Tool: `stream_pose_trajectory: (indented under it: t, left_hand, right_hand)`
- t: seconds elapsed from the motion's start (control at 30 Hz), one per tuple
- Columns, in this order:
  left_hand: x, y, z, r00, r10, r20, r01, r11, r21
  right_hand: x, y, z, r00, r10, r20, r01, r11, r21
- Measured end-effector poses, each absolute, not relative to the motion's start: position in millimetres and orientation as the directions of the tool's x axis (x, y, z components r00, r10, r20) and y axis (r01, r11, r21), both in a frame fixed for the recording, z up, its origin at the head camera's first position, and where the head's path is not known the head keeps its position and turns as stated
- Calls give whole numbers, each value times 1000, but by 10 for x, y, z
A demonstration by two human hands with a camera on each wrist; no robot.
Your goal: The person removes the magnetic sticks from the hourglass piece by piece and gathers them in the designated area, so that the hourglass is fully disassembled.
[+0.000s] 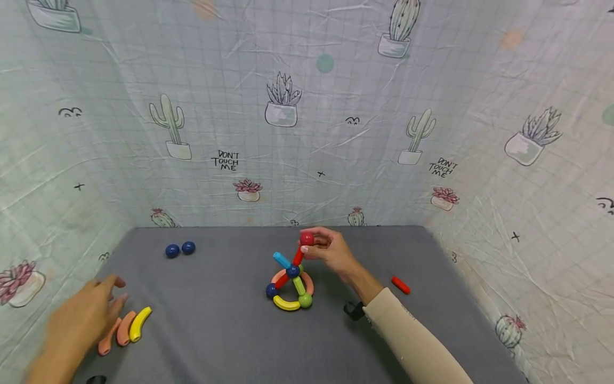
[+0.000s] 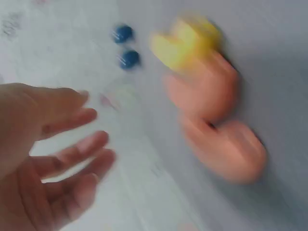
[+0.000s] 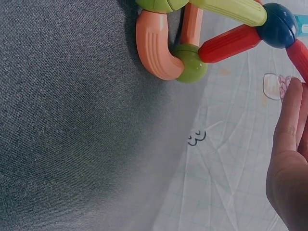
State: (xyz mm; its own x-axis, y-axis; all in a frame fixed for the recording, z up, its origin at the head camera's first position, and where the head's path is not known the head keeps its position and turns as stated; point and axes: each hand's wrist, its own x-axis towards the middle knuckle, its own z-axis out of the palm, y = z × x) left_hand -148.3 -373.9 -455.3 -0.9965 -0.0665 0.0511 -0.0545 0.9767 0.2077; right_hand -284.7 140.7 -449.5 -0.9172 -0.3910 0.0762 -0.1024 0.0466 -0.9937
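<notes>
A toy of coloured rods and balls (image 1: 290, 282) stands mid-table: a ring of curved orange and yellow pieces with blue and green balls, and a red rod (image 1: 298, 257) rising from it. My right hand (image 1: 312, 246) pinches a red ball (image 1: 307, 238) at the top of that rod. The right wrist view shows the ring's orange curve (image 3: 154, 45), a green ball (image 3: 191, 65) and a blue ball (image 3: 279, 25). My left hand (image 1: 103, 298), blurred, hovers with spread fingers (image 2: 72, 159) beside two orange curved pieces (image 1: 126, 328) and a yellow one (image 1: 140, 323), and it holds nothing.
Two dark blue balls (image 1: 180, 249) lie at the back left of the grey mat (image 1: 216, 330). A loose red rod (image 1: 400, 285) lies at the right. A cactus-print cloth (image 1: 307, 133) walls the table on three sides.
</notes>
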Motion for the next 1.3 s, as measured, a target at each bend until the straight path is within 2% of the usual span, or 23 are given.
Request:
stream_pose_trajectory:
  t: [0.07, 0.17, 0.33, 0.6, 0.7, 0.83, 0.97, 1.3]
  left_hand:
    - [-1531, -3500, -4464, -977, -28, 213, 21, 973, 228]
    - [-1633, -3096, -4337, -929, 24, 369, 123, 961, 246]
    - [-1838, -2463, -4175, -875, 110, 472, 263, 926, 270]
    - [-2160, -1561, -4004, -839, 272, 471, 444, 843, 304]
    - [-2278, -1282, -3942, -807, 344, 480, 518, 802, 297]
    - [-2455, -998, -3911, -745, 475, 469, 621, 751, 225]
    - [-2617, -814, -3946, -698, 567, 439, 686, 705, 180]
    - [-2752, -713, -3995, -686, 587, 430, 700, 694, 169]
  right_hand:
    - [-2842, 1408, -4509, -916, -392, 84, -108, 38, -993]
    - [-2827, 1399, -4516, -914, -394, 97, -117, 29, -993]
    - [-2790, 1368, -4533, -917, -387, 98, -126, 49, -991]
    - [-2730, 1335, -4525, -926, -368, 80, -116, 77, -990]
    - [-2717, 1332, -4521, -930, -359, 79, -117, 83, -990]
    - [-2718, 1338, -4551, -927, -361, 101, -146, 100, -984]
    - [-2716, 1341, -4565, -925, -364, 111, -160, 107, -981]
    - [-2740, 1325, -4549, -923, -369, 105, -153, 102, -983]
